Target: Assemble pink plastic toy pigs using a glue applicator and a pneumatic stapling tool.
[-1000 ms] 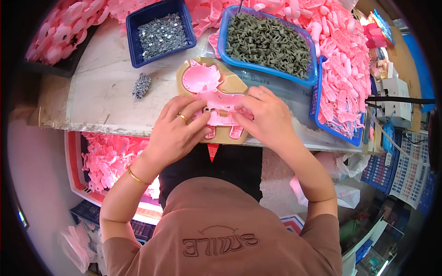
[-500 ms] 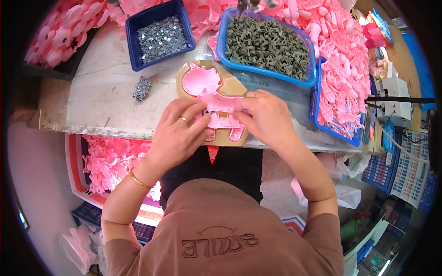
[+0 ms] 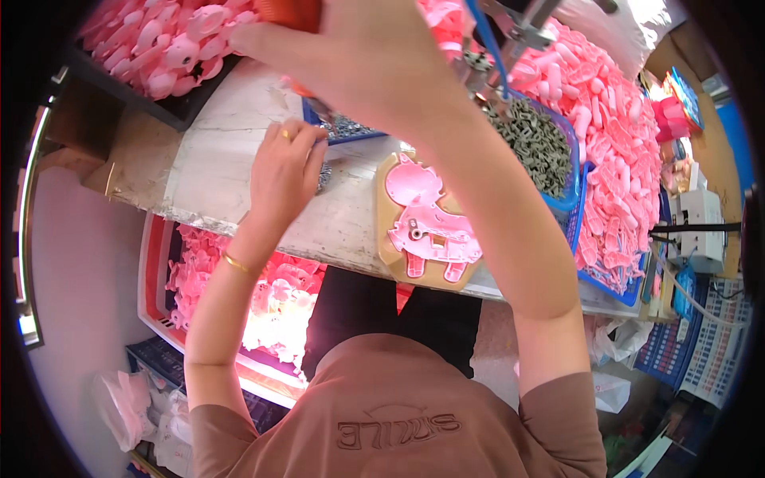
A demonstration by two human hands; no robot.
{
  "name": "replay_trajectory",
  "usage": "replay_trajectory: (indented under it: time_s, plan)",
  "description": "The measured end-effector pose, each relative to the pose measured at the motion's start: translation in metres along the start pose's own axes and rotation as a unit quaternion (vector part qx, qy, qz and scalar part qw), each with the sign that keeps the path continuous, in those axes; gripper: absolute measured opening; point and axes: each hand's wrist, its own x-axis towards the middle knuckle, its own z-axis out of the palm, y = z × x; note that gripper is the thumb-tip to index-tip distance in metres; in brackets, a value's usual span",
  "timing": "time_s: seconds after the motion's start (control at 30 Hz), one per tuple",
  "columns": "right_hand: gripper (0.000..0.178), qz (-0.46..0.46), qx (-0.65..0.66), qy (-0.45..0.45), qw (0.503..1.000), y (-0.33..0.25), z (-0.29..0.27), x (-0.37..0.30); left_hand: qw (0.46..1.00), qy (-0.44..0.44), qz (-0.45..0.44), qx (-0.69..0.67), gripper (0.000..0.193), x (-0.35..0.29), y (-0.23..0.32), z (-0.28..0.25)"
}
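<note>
My right hand [image 3: 358, 64] is raised at the top, wrapped round an orange power screwdriver [image 3: 291, 12] that is mostly hidden behind it. The tool's metal nose points down toward my left hand [image 3: 283, 171]. The fingers of that hand are bent together beside a small pile of screws [image 3: 324, 177]; anything they pinch is too small to make out. A pink animal-shaped toy shell [image 3: 422, 227] lies in a tan holding block [image 3: 388, 248], below my right forearm. Inside the shell sits a small round metal piece [image 3: 415, 233].
Behind my hands is a blue tray of screws [image 3: 347, 127], partly covered. To its right stand a blue basin of grey-green plastic parts [image 3: 530, 143] and a blue basket of pink parts [image 3: 606, 247]. A metal tool fixture [image 3: 518, 36] hangs over the basin. Pink pieces fill a crate [image 3: 279, 303] below.
Both hands have left the pink shell. My right hand has risen and gripped the orange screwdriver; my left has moved left to the screw pile. The view has shifted left.
</note>
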Motion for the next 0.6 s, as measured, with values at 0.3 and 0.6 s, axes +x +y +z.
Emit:
replay_trajectory:
  time_s: [0.3,0.6]
  plan:
    - [0.053,0.171,0.17,-0.05,0.969,-0.007,-0.023,-0.041,0.998,-0.038,0.011,-0.041,0.028,0.051,-0.087,0.101]
    - [0.04,0.244,0.193,-0.044,0.949,-0.006,-0.051,-0.051,0.978,-0.193,-0.047,0.065,0.013,0.063,-0.037,0.047]
